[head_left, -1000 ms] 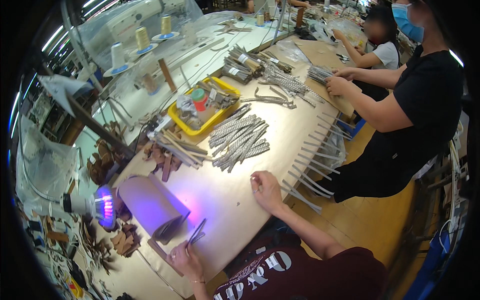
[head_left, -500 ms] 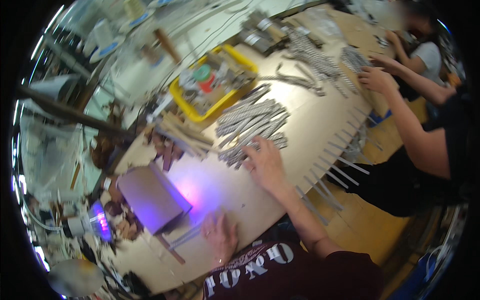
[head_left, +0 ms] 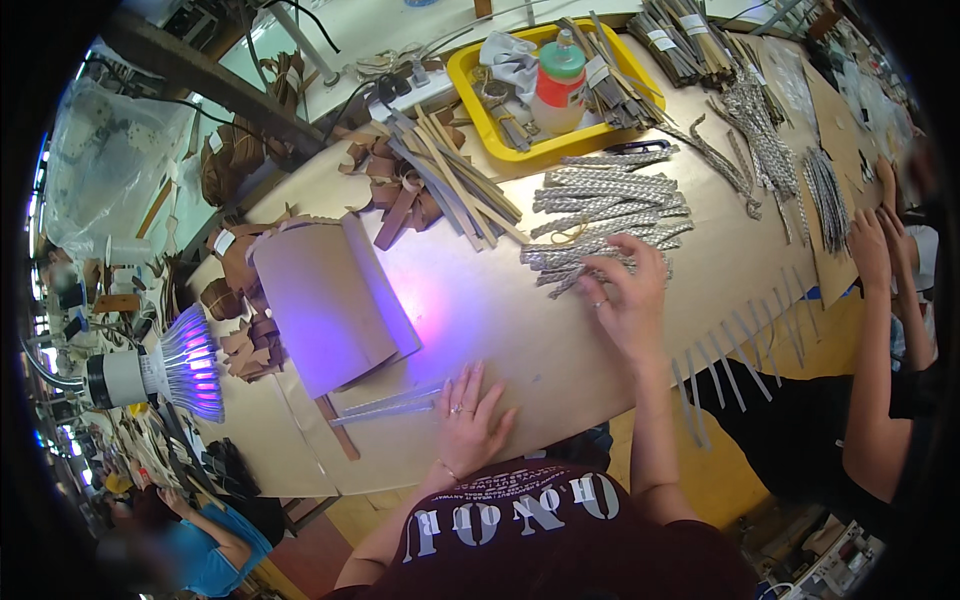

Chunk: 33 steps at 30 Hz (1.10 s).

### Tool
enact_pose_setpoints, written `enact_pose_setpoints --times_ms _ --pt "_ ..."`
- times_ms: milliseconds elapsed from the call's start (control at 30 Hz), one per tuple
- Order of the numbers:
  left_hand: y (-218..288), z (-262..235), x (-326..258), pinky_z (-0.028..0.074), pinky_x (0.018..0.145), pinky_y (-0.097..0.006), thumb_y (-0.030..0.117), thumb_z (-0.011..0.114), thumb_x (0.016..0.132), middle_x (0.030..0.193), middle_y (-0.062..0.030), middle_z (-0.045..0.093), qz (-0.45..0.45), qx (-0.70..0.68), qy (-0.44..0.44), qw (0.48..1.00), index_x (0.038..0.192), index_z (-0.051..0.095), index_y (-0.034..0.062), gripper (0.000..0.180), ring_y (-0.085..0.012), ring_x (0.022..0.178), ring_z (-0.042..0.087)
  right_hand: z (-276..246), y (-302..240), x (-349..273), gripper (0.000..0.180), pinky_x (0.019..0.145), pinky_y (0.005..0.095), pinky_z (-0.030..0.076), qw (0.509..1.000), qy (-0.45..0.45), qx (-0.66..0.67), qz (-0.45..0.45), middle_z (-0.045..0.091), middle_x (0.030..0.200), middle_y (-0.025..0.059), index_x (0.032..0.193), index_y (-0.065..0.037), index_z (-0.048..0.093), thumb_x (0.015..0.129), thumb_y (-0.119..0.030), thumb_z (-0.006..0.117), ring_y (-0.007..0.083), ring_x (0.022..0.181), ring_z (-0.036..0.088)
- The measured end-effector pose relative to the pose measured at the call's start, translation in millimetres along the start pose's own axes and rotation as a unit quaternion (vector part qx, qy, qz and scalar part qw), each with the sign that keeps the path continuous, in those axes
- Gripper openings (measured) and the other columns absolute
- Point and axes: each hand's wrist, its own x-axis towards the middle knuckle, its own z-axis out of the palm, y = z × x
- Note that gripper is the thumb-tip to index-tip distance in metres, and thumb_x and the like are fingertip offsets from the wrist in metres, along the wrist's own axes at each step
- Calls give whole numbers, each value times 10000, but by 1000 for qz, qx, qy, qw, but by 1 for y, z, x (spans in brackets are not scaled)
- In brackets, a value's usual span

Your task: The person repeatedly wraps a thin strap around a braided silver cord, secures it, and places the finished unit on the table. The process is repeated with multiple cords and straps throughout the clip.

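Observation:
My left hand lies on the table with its fingers spread, holding nothing. Its fingertips are beside the ends of two thin, pale braided strips. My right hand is over the near edge of a pile of grey-and-white braided strips. Its fingers are bent and apart, near the lowest strips; I cannot make out a strip gripped between them. A thin yellowish loop lies on the pile. Left of my left hand stands a folded brown sheet, lit violet by a lamp.
Behind the pile stands a yellow tray holding a green-topped bottle. Flat strips and brown scraps lie left of it. Pale strips overhang the table's right edge. A co-worker's hands are by more braids.
The view has swung and sharpened, shifting the table in the picture. My left hand's fingers are now straighter and more spread. My right hand remains at the braided pile, its fingers at the near edge.

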Motion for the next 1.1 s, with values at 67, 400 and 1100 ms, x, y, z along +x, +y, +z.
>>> enact_pose_setpoints --times_ms 67,400,1100 --pt "-2 2 -1 253 1159 -519 243 778 803 1489 -207 449 15 -10 18 1000 1275 611 108 519 -378 1393 406 -3 0 7 245 873 386 441 998 47 44 8 598 1139 67 1025 -155 718 790 -142 786 263 1028 552" --pt "0 -16 9 370 1078 -484 79 767 773 1395 -165 556 56 -174 128 975 1210 652 98 453 -325 1238 561 -82 -63 23 316 757 280 479 911 -35 378 162 606 881 26 1288 -5 602 1004 -138 565 119 795 558" --pt "7 1 46 223 1184 -508 236 665 897 1545 -139 401 47 -41 -52 997 1434 454 24 615 -314 1438 354 -52 -35 -46 249 748 405 515 913 -348 59 204 667 843 170 1128 -29 680 907 -143 697 326 824 673"
